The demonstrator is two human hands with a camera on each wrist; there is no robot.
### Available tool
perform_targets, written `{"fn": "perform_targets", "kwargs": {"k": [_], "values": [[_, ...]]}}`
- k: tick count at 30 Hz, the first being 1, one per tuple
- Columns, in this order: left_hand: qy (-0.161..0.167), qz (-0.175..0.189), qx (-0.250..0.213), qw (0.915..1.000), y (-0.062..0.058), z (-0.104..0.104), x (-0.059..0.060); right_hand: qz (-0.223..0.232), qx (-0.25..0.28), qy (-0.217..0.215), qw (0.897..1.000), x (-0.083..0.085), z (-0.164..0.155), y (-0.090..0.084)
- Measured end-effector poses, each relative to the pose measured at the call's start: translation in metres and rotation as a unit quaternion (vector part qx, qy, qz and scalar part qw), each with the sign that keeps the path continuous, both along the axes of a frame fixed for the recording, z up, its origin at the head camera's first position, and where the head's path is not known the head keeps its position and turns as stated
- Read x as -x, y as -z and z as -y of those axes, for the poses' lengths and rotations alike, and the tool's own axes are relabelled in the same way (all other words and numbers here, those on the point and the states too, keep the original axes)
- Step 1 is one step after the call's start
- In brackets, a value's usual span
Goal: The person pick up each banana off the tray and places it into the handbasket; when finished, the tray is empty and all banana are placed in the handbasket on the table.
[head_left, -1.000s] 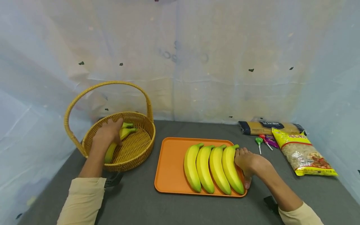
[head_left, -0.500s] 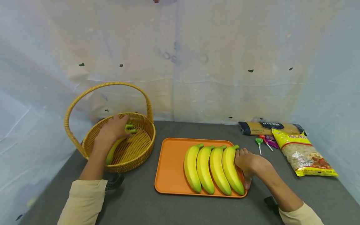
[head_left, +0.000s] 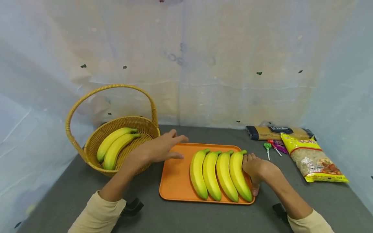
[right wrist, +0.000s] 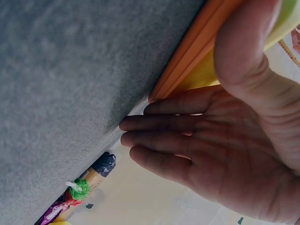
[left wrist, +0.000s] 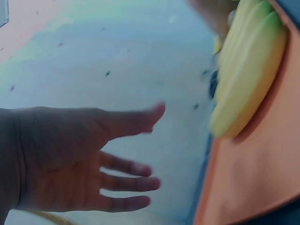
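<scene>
My left hand (head_left: pixel 157 149) hovers by the left edge of an orange tray (head_left: pixel 177 181), holding nothing. Its fingers are spread with the palm in sight in the left wrist view. On the tray's right half, several yellow bananas (head_left: pixel 199 174) lie side by side, stems away from me. My right hand (head_left: pixel 256 169) rests along the tray's right edge, beside the rightmost banana (head_left: pixel 240 178). Straight fingers show in the right wrist view, with the thumb (right wrist: pixel 239 51) over the tray rim. Two more bananas (head_left: pixel 118 150) lie in the left side of a wicker basket (head_left: pixel 142 124).
The basket's tall arched handle (head_left: pixel 116 86) rises left of the tray. At the right back lie a spaghetti pack (head_left: pixel 276 133), a green lollipop (head_left: pixel 267 147), a red lollipop (head_left: pixel 273 144), a purple wrapper (head_left: pixel 281 147) and a yellow-ended food bag (head_left: pixel 314 158). White sheeting hangs behind the grey table.
The left hand has let go of a banana inside the basket and moved right, out over the tray's left edge. Both basket bananas now show whole. The right hand stays where it was.
</scene>
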State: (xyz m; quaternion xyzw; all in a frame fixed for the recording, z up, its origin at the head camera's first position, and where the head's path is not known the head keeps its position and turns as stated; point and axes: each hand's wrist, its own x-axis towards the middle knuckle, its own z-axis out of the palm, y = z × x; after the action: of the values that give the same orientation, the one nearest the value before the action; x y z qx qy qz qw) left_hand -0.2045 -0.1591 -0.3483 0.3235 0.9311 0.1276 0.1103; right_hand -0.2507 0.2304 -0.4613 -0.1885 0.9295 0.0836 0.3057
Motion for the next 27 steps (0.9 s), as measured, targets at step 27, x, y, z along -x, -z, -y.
{"fn": "perform_targets", "kwargs": {"k": [27], "values": [[0.001, 0.042, 0.041, 0.9983, 0.033, -0.038, -0.009, 0.015, -0.005, -0.007, 1.0, -0.024, 0.022, -0.041]]}}
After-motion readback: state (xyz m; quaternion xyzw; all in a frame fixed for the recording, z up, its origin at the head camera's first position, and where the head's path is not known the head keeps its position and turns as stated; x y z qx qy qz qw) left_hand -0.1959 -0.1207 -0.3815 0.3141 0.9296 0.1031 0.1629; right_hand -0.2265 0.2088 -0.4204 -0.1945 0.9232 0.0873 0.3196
